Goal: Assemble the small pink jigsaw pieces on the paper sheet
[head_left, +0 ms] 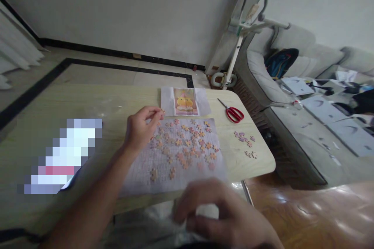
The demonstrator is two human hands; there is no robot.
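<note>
The left hand (140, 128) pinches one jigsaw piece (161, 113) between closed fingertips, lifted above the loose pieces (187, 144) on the gridded sheet (140, 175) just right of it; the right hand (222, 214), blurred, hovers nearer with fingers curled, grip undeterminable.

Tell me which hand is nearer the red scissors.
Left, as far as this view shows. The left hand is over the puzzle sheet, level with the red scissors but well to their left; the right hand hangs off the table's near edge.
</note>
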